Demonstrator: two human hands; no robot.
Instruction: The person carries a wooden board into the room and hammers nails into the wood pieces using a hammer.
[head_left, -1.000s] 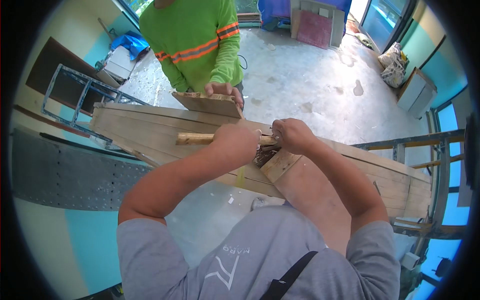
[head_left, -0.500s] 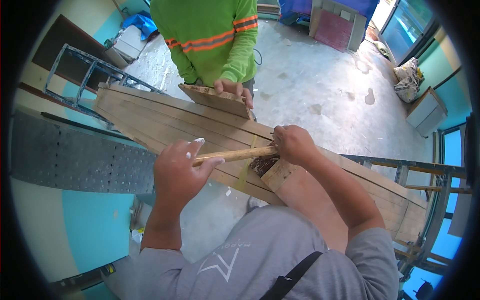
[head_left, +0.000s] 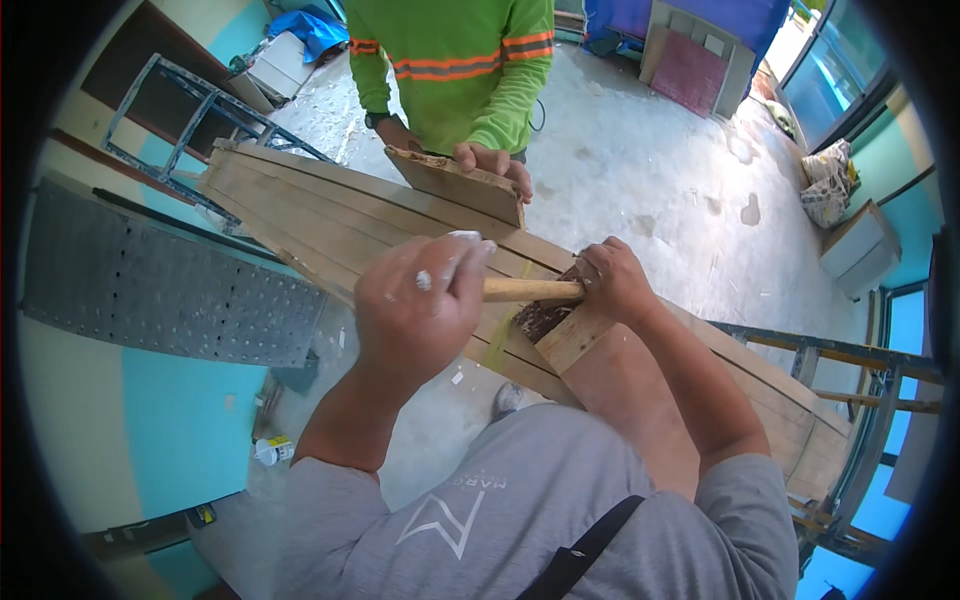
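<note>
My left hand [head_left: 420, 305], flecked with white, is wrapped round a pale wooden handle [head_left: 530, 290]. The handle points right, and whatever sits at its far end is hidden by my right hand [head_left: 618, 283]. That hand's fingers are curled at the corner of a wide reddish-brown board [head_left: 640, 390]; what they grip, if anything, cannot be made out. The board's near-left end has a dark rough edge and a pale wood strip [head_left: 572, 335]. It lies across a long row of wooden planks [head_left: 340, 215]. A yellow strip [head_left: 500, 345] crosses the planks beside it.
A person in a green top [head_left: 450, 60] stands across the planks, one hand [head_left: 495, 168] on a short upright board [head_left: 455, 188]. Metal frames stand at the left [head_left: 180, 140] and right [head_left: 870, 420]. A perforated grey panel [head_left: 160, 280] is at left.
My left hand has moved right and slightly up, nearer my right hand, and less of the handle shows. The whole view has shifted a little.
</note>
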